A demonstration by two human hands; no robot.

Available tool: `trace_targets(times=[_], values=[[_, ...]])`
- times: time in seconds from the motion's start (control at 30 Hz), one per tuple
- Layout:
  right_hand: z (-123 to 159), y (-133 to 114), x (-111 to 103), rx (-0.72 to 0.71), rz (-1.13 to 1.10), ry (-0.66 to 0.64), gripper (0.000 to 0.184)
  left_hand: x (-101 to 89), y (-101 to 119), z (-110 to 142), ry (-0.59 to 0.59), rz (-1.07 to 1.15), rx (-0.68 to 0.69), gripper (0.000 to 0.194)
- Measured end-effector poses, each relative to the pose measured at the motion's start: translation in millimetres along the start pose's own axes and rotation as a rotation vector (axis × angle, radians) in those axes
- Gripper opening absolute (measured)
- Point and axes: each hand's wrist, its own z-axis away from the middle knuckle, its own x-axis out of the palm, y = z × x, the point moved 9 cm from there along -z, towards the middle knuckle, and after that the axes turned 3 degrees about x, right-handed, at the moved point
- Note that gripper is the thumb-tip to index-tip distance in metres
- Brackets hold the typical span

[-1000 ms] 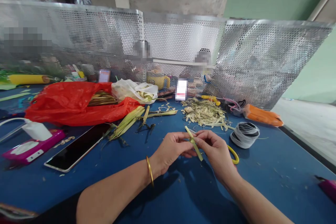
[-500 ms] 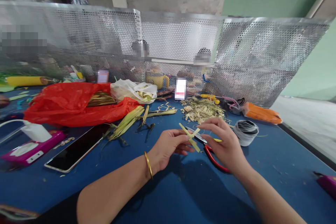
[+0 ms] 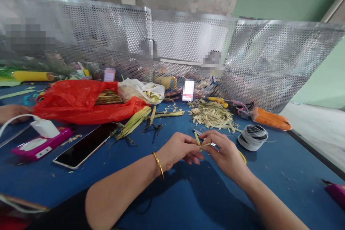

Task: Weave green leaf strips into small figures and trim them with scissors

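Observation:
Pale yellow-green plant strips (image 3: 197, 139), crossed over each other, are pinched between the thumb and fingers of my left hand (image 3: 181, 147), which wears a gold bangle. From the other side, my right hand (image 3: 222, 151) grips the end of a strip, its fingertips close to those of the left. Under the right hand lies a cutting tool; its metal blade (image 3: 197, 131) and part of a yellow handle (image 3: 243, 157) show, the rest is hidden. Beyond the hands sits a heap of shredded plant scraps (image 3: 211, 114).
A spool of pale cord (image 3: 252, 138) and an orange packet (image 3: 271, 118) stand right. On the left lie a phone (image 3: 85, 145), a purple power strip (image 3: 40, 147), a red plastic bag (image 3: 72, 100) and long husks (image 3: 134, 123). Another person's hand (image 3: 14, 113) rests far left. A perforated metal screen (image 3: 188, 36) borders the back.
My right hand has come in to the strips and closed on one end. The crossed strips have turned and are more covered by fingers. The view has shifted slightly; another person's hand shows more at left.

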Motion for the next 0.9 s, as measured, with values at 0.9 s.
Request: trace_targets(times=[0.9], values=[[6, 22, -1, 0.28, -0.468, 0.222, 0.009, 2.0, 17, -1, 0.056, 0.214, 0.228, 0.017]])
